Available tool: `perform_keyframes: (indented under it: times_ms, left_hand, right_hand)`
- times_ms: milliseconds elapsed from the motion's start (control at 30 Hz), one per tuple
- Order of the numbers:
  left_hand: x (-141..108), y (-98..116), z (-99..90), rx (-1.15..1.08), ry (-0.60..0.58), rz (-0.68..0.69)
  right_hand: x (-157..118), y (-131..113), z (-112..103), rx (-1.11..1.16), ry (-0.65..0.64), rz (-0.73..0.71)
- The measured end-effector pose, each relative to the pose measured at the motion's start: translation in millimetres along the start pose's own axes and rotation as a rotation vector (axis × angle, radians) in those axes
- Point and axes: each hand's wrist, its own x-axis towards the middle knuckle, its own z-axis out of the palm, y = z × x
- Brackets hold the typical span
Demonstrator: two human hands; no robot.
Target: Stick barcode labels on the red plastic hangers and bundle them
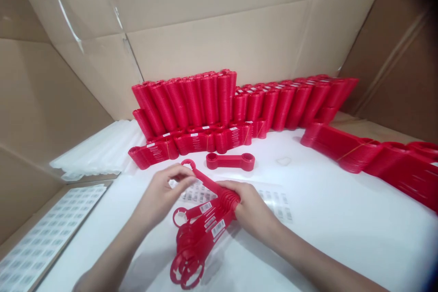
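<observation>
My right hand point(255, 210) is wrapped round one end of a fanned stack of flat red plastic link pieces point(201, 237), each with a ring at its end. White barcode labels point(218, 228) show on several of the fanned pieces. One unlabelled red piece point(208, 182) points away from the rest, up and to the left. At the edge of that piece, near its ring, the thumb and fingers of my left hand point(167, 191) are pinched together. Whether they grip the piece or a small label is hidden. Beneath my hands lies a sheet of barcode labels point(278, 203).
A short pile of red pieces point(230, 161) lies just beyond my hands. Behind it stand rows of stacked red pieces point(191, 105), with banded bundles point(342, 146) at right. Clear plastic sleeves point(99, 146) and another label sheet point(48, 237) lie left. Cardboard walls point(219, 41) enclose the white surface.
</observation>
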Motion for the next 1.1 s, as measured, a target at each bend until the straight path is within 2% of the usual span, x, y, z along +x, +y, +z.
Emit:
perform_keyframes:
  times_ms: [67, 167, 667, 767, 967, 1100]
  left_hand:
    - [-5, 13, 16.4, 0.049, -0.009, 0.025]
    - [-7, 18, 29.0, 0.098, 0.007, 0.019]
    - [-7, 7, 38.0, 0.244, 0.079, 0.100]
    - [-9, 9, 41.1, 0.318, 0.126, 0.155]
    - [-11, 6, 49.2, 0.480, 0.247, 0.357]
    - [-8, 3, 51.8, 0.582, 0.281, 0.429]
  right_hand:
    - [-1, -3, 1, -0.007, 0.006, -0.026]
    - [-2, -5, 2, -0.027, 0.010, -0.054]
    - [-4, -8, 0, -0.043, 0.021, -0.100]
    - [-5, -10, 0, -0.025, 0.011, -0.097]
    - [-6, -12, 0, -0.034, -0.007, -0.102]
    - [-7, -11, 1, -0.063, -0.016, -0.109]
